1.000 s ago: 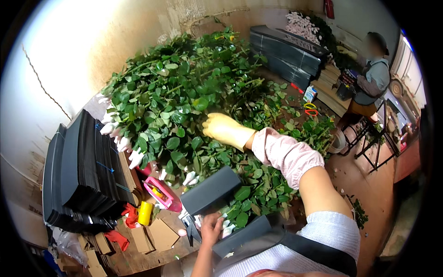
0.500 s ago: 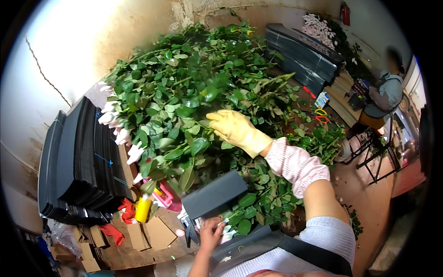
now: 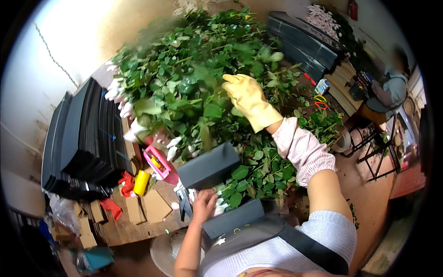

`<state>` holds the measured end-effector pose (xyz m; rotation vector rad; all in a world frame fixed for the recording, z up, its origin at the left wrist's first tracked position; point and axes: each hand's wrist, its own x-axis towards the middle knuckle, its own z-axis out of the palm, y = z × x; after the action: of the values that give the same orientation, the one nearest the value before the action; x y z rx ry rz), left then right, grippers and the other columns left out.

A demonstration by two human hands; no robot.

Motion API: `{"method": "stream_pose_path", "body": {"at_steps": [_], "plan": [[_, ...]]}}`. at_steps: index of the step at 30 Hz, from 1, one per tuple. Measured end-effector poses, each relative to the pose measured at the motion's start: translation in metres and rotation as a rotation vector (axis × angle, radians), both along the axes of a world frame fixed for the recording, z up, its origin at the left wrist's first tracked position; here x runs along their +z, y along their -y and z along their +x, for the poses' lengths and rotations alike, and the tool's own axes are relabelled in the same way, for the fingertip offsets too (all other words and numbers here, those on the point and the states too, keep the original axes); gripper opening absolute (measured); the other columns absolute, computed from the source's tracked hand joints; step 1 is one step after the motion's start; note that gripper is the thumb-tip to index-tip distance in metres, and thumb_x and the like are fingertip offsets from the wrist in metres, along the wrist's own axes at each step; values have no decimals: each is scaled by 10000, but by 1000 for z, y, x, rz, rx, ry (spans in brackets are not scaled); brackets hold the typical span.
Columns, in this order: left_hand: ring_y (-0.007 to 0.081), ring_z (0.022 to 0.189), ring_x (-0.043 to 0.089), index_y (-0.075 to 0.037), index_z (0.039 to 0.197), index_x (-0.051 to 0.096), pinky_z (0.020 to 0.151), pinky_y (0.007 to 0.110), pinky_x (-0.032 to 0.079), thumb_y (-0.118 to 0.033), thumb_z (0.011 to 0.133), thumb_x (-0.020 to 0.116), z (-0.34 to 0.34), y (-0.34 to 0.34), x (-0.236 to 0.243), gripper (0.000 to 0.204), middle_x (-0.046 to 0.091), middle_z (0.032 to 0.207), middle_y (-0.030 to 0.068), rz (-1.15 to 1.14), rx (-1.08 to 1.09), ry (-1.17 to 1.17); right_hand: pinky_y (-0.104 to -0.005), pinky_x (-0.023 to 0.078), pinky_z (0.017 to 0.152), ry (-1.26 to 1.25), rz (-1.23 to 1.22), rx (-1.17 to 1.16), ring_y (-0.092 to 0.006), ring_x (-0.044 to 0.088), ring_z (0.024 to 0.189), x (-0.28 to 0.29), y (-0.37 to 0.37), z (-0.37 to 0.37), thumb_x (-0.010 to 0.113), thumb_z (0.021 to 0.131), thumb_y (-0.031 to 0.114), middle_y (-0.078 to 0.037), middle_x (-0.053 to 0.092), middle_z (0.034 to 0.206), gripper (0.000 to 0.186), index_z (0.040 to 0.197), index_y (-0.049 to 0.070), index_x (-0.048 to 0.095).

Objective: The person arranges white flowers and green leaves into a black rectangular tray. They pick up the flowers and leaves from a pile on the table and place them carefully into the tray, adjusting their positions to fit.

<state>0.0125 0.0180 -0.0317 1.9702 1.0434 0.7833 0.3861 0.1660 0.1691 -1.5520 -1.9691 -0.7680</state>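
My right hand (image 3: pixel 242 99), in a yellow rubber glove, has its fingers curled into the large pile of leafy rose stems (image 3: pixel 184 83); what exactly they grip is hidden by blurred leaves. My bare left hand (image 3: pixel 204 203) is curled at white-sleeved flower heads (image 3: pixel 219 207) of a smaller leafy bunch (image 3: pixel 256 173), which lies between two dark grey card pieces (image 3: pixel 207 164). A black-handled tool (image 3: pixel 184 205) lies just left of that hand. A pink tape dispenser (image 3: pixel 157 161) sits beside the pile, whose left edge shows more white-sleeved heads (image 3: pixel 115 92).
Stacked dark sheets (image 3: pixel 80 138), cardboard pieces (image 3: pixel 157 205), a yellow roll (image 3: pixel 141 182) and red cloth (image 3: pixel 110 207) are on the left. Scissors (image 3: pixel 320 101) and wrapped stacks (image 3: pixel 300 41) sit back right. A co-worker (image 3: pixel 390 90) is beside a metal frame (image 3: pixel 374 147). A bin (image 3: pixel 94 258) stands below.
My gloved right hand has moved up and right over the pile, with leaves around it blurred in motion. My left hand stays at the sleeved heads. The view has shifted slightly.
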Motion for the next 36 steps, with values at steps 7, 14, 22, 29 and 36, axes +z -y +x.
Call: {"method": "stream_pose_path", "body": {"at_steps": [7,14,22,29,36], "plan": [[275,926,703,-23,1039,762,811,363,554,-113,895,776,0,5,-5,170,739,1061,122,86,28,-5,-426,594,670,-41,-169,178,-285,733,807,62,75,-12,691,825,-18,-113,751,948,275,1071,87,756],[238,1099,644,-41,1341,493,944,360,539,-114,833,826,-11,1,-48,611,643,1241,126,-126,-6,98,-460,593,754,-50,-889,241,-350,725,920,-2,176,33,614,774,-68,-122,755,1058,581,1288,182,721],[239,1069,656,-28,1380,451,909,353,556,-50,781,822,1,8,-24,705,623,1231,143,-306,165,302,-414,534,995,-283,-1213,-24,-327,667,1172,-55,194,47,597,980,200,-118,690,1317,400,1372,163,670],[273,1127,614,-32,1419,444,999,376,487,-105,763,892,-2,6,-17,798,609,1231,160,-89,157,107,-403,547,982,-293,-1231,22,-323,664,1159,-53,177,49,608,958,145,-104,711,1274,365,1310,122,700],[321,1031,654,-64,1212,661,915,411,544,-174,785,905,3,9,4,504,621,1195,163,-42,158,21,-447,589,878,130,-1368,-264,-338,697,1069,-99,167,29,572,891,70,-134,720,1215,422,1283,142,711]]}}
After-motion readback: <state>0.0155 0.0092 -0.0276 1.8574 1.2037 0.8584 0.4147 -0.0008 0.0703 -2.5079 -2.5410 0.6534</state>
